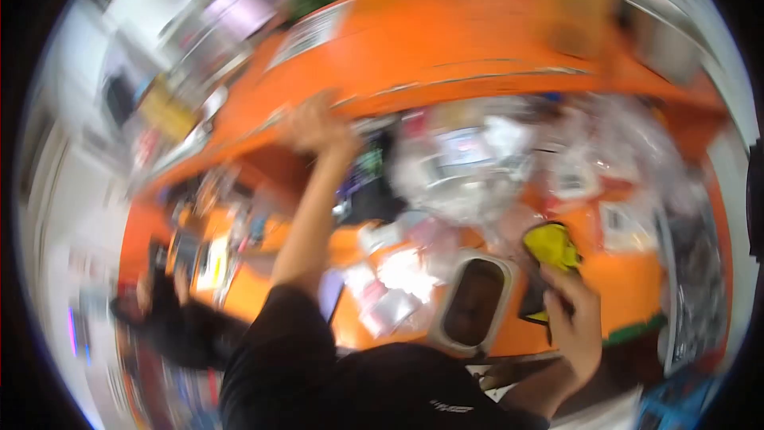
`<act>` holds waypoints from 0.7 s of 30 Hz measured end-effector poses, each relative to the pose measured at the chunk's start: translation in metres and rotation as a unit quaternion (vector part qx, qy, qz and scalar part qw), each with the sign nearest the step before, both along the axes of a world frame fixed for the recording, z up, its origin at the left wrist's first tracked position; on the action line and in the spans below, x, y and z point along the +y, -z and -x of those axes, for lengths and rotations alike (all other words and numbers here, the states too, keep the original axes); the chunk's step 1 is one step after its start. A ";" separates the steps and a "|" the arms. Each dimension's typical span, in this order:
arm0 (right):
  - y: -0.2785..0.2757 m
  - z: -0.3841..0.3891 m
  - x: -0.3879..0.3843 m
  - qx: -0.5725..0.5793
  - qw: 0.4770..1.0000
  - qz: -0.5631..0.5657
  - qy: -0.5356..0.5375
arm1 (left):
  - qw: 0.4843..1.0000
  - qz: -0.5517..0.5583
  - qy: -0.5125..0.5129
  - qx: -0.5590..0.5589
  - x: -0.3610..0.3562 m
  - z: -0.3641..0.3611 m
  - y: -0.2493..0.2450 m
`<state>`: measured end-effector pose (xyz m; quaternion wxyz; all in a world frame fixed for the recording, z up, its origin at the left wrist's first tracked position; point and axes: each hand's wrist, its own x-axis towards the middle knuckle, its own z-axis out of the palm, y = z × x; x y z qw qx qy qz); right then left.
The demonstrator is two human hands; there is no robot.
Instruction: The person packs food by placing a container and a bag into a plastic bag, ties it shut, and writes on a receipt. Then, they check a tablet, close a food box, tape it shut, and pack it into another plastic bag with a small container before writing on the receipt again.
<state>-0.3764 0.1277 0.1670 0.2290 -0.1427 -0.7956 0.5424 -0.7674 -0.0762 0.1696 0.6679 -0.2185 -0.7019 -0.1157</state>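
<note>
My left hand (320,129) is raised to the front edge of the orange shelf (446,40). Motion smears its fingers, so their grip cannot be made out. Lower right, my right hand (577,322) has its fingers curled at a yellow-and-black fabric item (553,245), which lies partly on the orange tabletop (629,291). The hand covers some of the item's dark lower part. Just left of it stands an oblong metal-rimmed container (476,302) with a dark brown inside.
Clear plastic bags and packets (469,183) are heaped under the shelf. A grey-lined bin (694,295) stands at the right. A blurred black shape (179,314) is at the left. A tall yellowish container (571,4) stands on the shelf.
</note>
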 end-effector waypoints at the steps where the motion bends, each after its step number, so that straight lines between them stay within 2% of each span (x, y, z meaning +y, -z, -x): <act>1: -0.025 -0.009 -0.019 -0.001 0.989 -0.073 -0.128 | 0.998 0.015 0.055 -0.027 -0.001 -0.019 -0.010; 2: -0.038 -0.012 -0.035 0.009 0.958 -0.150 -0.244 | 0.993 -0.003 0.115 -0.023 -0.003 -0.011 -0.009; 3: -0.040 -0.013 -0.056 0.023 0.940 -0.158 -0.300 | 0.989 -0.001 0.148 0.008 -0.005 -0.009 -0.011; 4: -0.042 -0.023 -0.073 0.099 0.968 -0.149 -0.175 | 0.989 0.000 0.144 -0.022 -0.001 -0.015 -0.012; 5: -0.044 -0.030 -0.081 0.174 0.975 -0.135 -0.036 | 0.984 -0.012 0.177 -0.029 0.001 -0.022 -0.015; 6: -0.043 -0.034 -0.089 0.183 0.970 -0.152 -0.053 | 0.983 -0.020 0.182 -0.023 0.001 -0.027 -0.020; 8: -0.030 -0.032 -0.110 0.291 0.953 0.079 0.038 | 0.976 -0.025 0.211 -0.045 -0.005 -0.042 -0.029; 9: -0.024 -0.029 -0.124 0.322 0.939 0.092 0.077 | 0.969 -0.044 0.230 -0.078 -0.011 -0.056 -0.036; 10: -0.029 -0.031 -0.142 0.325 0.940 0.080 0.071 | 0.959 -0.060 0.253 -0.113 -0.017 -0.076 -0.046; 11: -0.035 -0.034 -0.167 0.338 0.931 0.138 0.018 | 0.958 -0.071 0.256 -0.109 -0.027 -0.087 -0.046; 12: -0.034 -0.037 -0.186 0.347 0.916 0.199 -0.033 | 0.870 -0.135 0.419 -0.219 -0.033 -0.098 -0.039; 13: -0.021 -0.036 -0.200 0.314 0.938 0.139 -0.039 | 0.737 -0.191 0.563 -0.321 -0.038 -0.115 -0.029; 14: -0.012 -0.040 -0.219 0.254 0.953 0.159 -0.046 | 0.554 -0.280 0.675 -0.398 -0.056 -0.155 -0.021; 15: -0.008 -0.041 -0.235 0.217 0.959 0.160 -0.083 | 0.622 -0.242 0.647 -0.369 -0.079 -0.187 -0.006; 16: -0.003 -0.040 -0.252 0.181 0.963 0.164 -0.115 | 0.674 -0.149 0.626 -0.364 -0.113 -0.210 0.017; 17: 0.010 -0.037 -0.267 0.145 0.970 0.162 -0.114 | 0.615 -0.151 0.626 -0.455 -0.151 -0.242 0.034; 18: 0.025 -0.034 -0.282 0.109 0.975 0.160 -0.109 | 0.657 -0.130 0.570 -0.475 -0.188 -0.261 0.058; 19: 0.034 -0.028 -0.303 0.045 0.980 0.169 -0.091 | 0.628 -0.143 0.559 -0.523 -0.221 -0.272 0.095; 20: 0.042 -0.019 -0.325 -0.013 0.984 0.152 -0.092 | 0.557 -0.190 0.518 -0.621 -0.257 -0.287 0.124; 21: 0.054 -0.007 -0.346 -0.014 0.991 0.019 -0.131 | 0.569 -0.218 0.461 -0.645 -0.294 -0.302 0.146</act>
